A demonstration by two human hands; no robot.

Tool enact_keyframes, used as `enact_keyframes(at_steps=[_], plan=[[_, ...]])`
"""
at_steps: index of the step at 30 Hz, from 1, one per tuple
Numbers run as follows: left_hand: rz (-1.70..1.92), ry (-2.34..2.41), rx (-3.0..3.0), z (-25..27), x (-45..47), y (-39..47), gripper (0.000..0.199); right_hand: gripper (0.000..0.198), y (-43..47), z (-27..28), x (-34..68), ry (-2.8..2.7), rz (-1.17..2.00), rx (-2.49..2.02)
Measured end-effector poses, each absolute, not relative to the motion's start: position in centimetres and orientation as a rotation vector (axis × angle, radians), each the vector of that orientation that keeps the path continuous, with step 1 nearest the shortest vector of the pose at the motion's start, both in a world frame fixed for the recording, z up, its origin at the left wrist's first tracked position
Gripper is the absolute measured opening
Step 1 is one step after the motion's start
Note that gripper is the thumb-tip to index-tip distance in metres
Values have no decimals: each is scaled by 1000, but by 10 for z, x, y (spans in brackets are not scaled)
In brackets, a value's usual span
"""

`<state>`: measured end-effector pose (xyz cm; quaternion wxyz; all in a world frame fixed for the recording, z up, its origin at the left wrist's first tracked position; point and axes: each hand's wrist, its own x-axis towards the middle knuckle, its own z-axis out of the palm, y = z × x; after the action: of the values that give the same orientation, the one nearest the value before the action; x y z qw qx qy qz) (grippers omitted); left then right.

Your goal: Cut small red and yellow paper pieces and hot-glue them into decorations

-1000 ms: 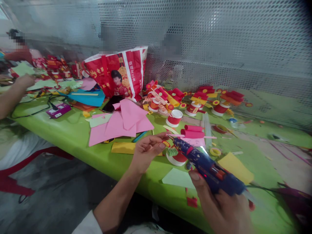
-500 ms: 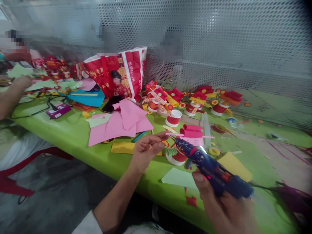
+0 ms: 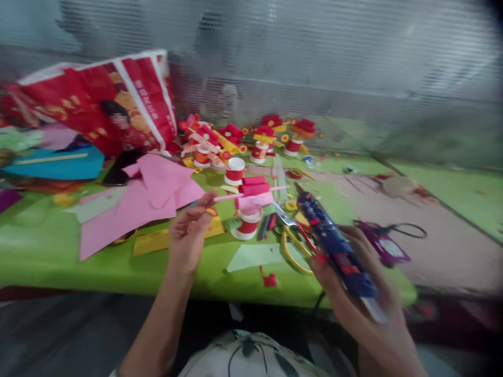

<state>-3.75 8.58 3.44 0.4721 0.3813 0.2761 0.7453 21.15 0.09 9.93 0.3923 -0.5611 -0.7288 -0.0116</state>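
My right hand (image 3: 365, 283) grips a dark blue glue gun (image 3: 334, 238) with a small red light, its nozzle pointing up and left. My left hand (image 3: 188, 230) is closed, with a small red-and-yellow paper disc (image 3: 211, 211) at its thumb tip. Its forefinger is by the left end of a pink paper strip (image 3: 228, 197); whether it touches the strip is unclear. That strip crosses a paper hat of rolled red and pink paper (image 3: 253, 192) on a red-and-white cup (image 3: 248, 225). A green paper coil (image 3: 233, 224) sits at the cup's left side.
Yellow-handled scissors (image 3: 296, 251) lie beside the cup. Pink paper sheets (image 3: 157, 183) and a yellow strip (image 3: 151, 243) lie left. Several decorated cups (image 3: 259, 152) and a plain-topped cup (image 3: 234, 172) stand behind. A red bag (image 3: 145, 104) leans at the back; a purple box (image 3: 389, 248) is right.
My view has swung right. The glue gun's nozzle has moved away from the strip's left end to the right of the hat. My left hand stays at that end with the disc.
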Motion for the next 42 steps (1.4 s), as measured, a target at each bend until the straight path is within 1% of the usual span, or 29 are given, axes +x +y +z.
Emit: enact_keyframes(at_steps=[1, 3, 6, 11, 15, 22, 27, 33, 37, 40, 42], plan=[[1828, 677, 923, 35, -38, 86, 8, 28, -1, 98, 221, -1904, -34, -1408], [1849, 661, 906, 37, -38, 87, 10, 42, -6, 93, 239, -2002, -41, -1416], [1886, 662, 898, 37, -40, 87, 10, 50, -13, 80, 260, -2029, -74, -1557], [1912, 696, 899, 35, -40, 88, 9, 48, -12, 60, 278, -2062, -205, -1796], [1911, 720, 907, 33, -40, 88, 9, 47, -2, 49, 276, -2058, -278, -1895], [1907, 742, 902, 28, -42, 88, 9, 47, 7, 40, 277, -2050, -164, -1861], [1915, 751, 879, 30, -40, 89, 9, 46, 11, 34, 282, -2008, -192, -1874], [1869, 750, 890, 32, -39, 86, 6, 54, 21, 15, 290, -2124, -320, -1783], [1848, 779, 972, 37, -42, 80, 6, 47, 25, 15, 299, -2221, -400, -1644], [1847, 803, 1088, 45, -42, 75, 4, 36, 26, 45, 284, -2243, -483, -1582], [1867, 879, 1174, 51, -43, 72, 6, 24, 30, 77, 258, -2150, -409, -1381]])
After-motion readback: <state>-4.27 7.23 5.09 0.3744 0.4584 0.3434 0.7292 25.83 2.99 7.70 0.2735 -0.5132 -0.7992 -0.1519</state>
